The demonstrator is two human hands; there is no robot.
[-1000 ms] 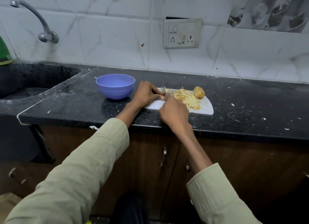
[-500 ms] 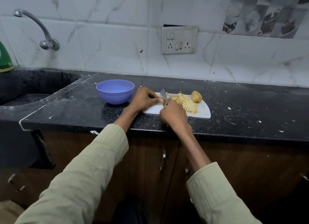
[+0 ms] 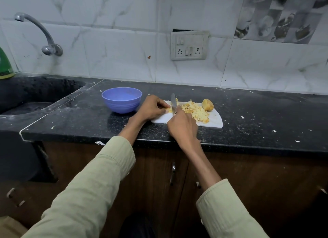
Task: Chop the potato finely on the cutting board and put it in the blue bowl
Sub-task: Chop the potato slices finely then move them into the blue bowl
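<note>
Head view shows the white cutting board (image 3: 215,121) on the dark counter (image 3: 266,117), with the blue bowl (image 3: 122,102) just beside it at about nine o'clock, apparently with nothing in it yet. The left hand (image 3: 152,108) has its fingers curled down, pinching a small piece of potato (image 3: 170,110) against the board's left part. The right hand (image 3: 182,126) is wrapped round the handle of a knife (image 3: 173,102), whose blade stands on edge right against that piece and the left fingertips (image 3: 164,106). A heap of chopped potato (image 3: 195,111) lies at the board's middle, and an uncut chunk (image 3: 208,104) sits at roughly one o'clock of the heap, near the far edge.

The main risk, as I judge it, is to the left fingers: the held piece is small, so little room is left between blade and fingertips, and a slip on the wet surface could bring the edge onto skin. The board lies close to the counter's front edge, with the right hand partly over that edge; a hard downward stroke might shift it. Bits could also scatter onto the already littered counter instead of reaching the bowl. The chunk near the far edge may roll off if the board is jolted.
</note>
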